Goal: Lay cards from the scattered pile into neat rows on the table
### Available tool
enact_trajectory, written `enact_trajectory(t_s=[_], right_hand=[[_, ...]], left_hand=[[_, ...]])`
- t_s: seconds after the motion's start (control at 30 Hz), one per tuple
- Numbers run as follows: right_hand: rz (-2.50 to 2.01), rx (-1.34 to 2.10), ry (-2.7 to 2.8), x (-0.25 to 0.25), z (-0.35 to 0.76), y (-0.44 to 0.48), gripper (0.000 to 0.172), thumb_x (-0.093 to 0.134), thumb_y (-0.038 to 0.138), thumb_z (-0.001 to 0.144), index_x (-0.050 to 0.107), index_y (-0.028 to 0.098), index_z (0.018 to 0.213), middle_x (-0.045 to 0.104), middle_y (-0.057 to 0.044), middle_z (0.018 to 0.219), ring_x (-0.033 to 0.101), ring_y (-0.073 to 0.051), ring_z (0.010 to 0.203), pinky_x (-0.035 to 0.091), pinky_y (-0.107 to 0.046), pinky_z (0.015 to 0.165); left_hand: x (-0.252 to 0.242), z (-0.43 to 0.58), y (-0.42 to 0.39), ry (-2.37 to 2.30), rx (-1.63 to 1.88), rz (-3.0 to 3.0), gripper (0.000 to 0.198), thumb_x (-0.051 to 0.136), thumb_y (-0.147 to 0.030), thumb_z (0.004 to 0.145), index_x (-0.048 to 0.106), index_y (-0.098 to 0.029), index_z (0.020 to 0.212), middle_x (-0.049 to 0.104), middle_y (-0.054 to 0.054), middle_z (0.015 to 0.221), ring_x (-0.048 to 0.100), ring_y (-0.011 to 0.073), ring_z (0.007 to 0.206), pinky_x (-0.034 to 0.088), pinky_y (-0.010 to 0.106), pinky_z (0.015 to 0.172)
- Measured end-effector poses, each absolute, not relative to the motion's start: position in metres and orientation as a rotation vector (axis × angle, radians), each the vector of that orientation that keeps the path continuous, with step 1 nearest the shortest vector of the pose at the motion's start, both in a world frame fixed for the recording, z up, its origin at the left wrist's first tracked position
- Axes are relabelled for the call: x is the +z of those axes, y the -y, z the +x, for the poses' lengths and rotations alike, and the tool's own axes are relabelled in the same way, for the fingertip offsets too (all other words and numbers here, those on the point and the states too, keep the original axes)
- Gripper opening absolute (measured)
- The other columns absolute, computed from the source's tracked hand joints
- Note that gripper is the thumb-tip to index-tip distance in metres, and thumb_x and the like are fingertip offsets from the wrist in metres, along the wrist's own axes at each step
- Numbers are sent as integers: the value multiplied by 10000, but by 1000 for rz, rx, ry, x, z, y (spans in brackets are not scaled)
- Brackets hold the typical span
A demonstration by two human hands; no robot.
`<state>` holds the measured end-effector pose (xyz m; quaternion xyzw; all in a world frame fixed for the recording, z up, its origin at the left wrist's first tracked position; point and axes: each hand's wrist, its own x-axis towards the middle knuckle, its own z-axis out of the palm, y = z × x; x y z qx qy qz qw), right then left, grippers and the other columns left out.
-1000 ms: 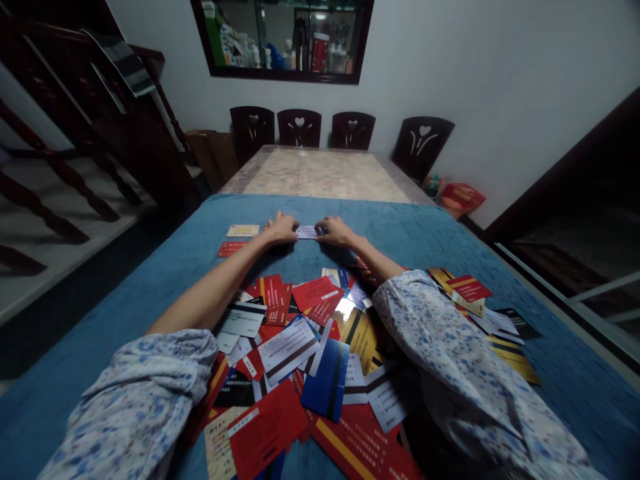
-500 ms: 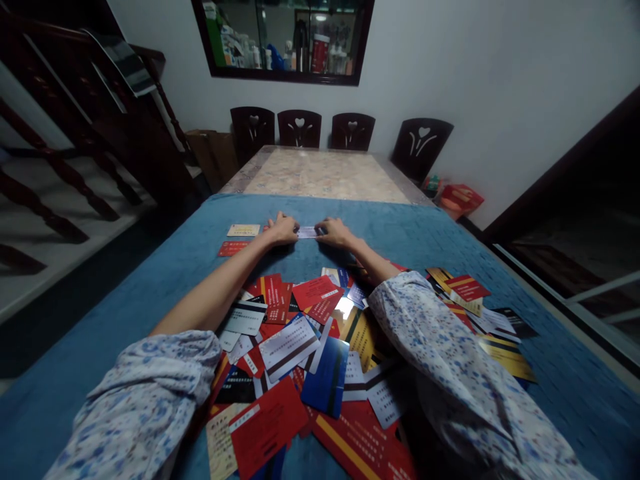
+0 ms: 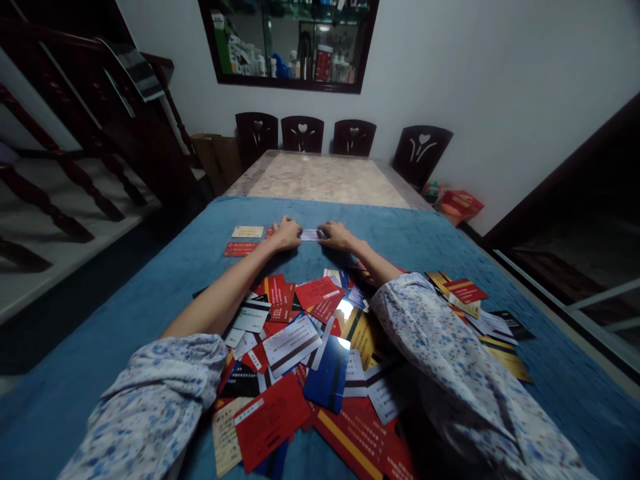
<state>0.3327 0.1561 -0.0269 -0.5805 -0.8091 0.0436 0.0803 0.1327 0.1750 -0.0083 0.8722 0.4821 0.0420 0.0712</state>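
A pale, whitish-purple card lies on the blue cloth, or just above it; I cannot tell which. At its left end are the curled fingers of my left hand, and my right hand grips its right end with bent fingers. A red card shows partly behind my left hand. Further left, a cream card lies above another red card. Nearer to me, between my forearms, spreads a heap of mixed cards, with a blue card and a large red card on top.
More cards, among them a gold card, lie to the right of my right sleeve. The blue cloth covers the near part of the table, whose patterned top shows at the far end. Dark chairs stand behind it.
The view has shifted slightly, so the room sits a little lower in the picture. Both hands stay at the ends of the pale card, and the heap looks the same.
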Motion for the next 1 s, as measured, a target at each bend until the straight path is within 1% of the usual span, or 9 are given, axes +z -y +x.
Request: enact_trajectory(t_s=[0.1,0.2,0.37,0.57,0.67,0.8,0.87,1.0], right_hand=[[-1750,117,2420,-21,333,-151,438,637,313,888,646,153,1295,661,-155,1254,628,-237,1075,450,-307,952],[-1731,108,2419,-16,336,-145,428,636,287,888,657,160,1297,673,-146,1259,641,-235,1092,456,-297,958],[-1678,119,2393,-10,342,-128,422,630,251,886,670,142,1291,686,-152,1254,650,-251,1109,473,-311,946],[-1593,143,2368,-3,353,-101,353,649,186,868,715,154,1213,733,-119,1161,673,-217,1038,485,-308,933],[-1552,145,2350,-2,360,-85,319,655,191,870,731,166,1178,749,-103,1113,681,-207,996,494,-307,910],[-1525,158,2319,-1,369,-63,279,640,186,879,747,172,1137,758,-101,1092,686,-210,984,498,-314,905],[-1534,182,2302,0,372,-54,273,645,173,870,750,168,1122,759,-104,1091,690,-213,980,502,-313,896],[-1547,185,2270,0,380,-38,270,652,161,855,755,163,1105,763,-108,1067,694,-224,973,502,-323,893]], left_hand=[[-9,132,-172,-1422,178,2643,265,561,-126,744,731,-190,936,659,136,1183,331,400,1329,370,574,989],[-11,132,-170,-1392,222,2678,280,554,-109,747,737,-190,943,639,141,1263,324,411,1335,361,593,973],[-13,134,-162,-1351,272,2716,389,536,-111,772,723,-212,1097,607,123,1346,320,380,1338,351,565,970],[-10,138,-140,-1285,378,2744,467,534,-130,796,696,-211,1227,610,126,1358,326,379,1352,347,573,985],[-7,139,-126,-1234,408,2745,466,542,-129,796,704,-217,1224,615,125,1353,339,384,1355,341,590,998],[-3,141,-106,-1117,470,2764,407,553,-158,826,709,-231,1194,623,105,1350,349,377,1358,329,594,1006],[-1,143,-95,-1072,484,2779,383,558,-149,827,716,-237,1164,626,94,1350,358,371,1360,322,599,1010],[4,151,-72,-977,469,2786,375,577,-137,825,716,-220,1164,642,98,1325,373,363,1354,317,603,1019]])
